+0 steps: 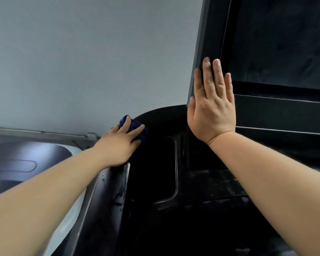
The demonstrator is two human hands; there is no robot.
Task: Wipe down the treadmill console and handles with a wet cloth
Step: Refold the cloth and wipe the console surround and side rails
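Note:
The black treadmill console (201,183) fills the lower middle and right of the head view, with its dark screen (284,43) rising at the upper right. A bunched dark blue cloth (139,131) lies on the console's rounded left corner. My left hand (118,145) covers the cloth and presses it against that corner, fingers spread over it. My right hand (212,106) lies flat with straight fingers against the left edge of the screen frame. It holds nothing.
A plain grey wall (81,61) stands behind the console. At the lower left, another machine's dark glossy cover (26,157) with white trim sits beside the treadmill. A grey side rail (92,196) runs down the console's left edge.

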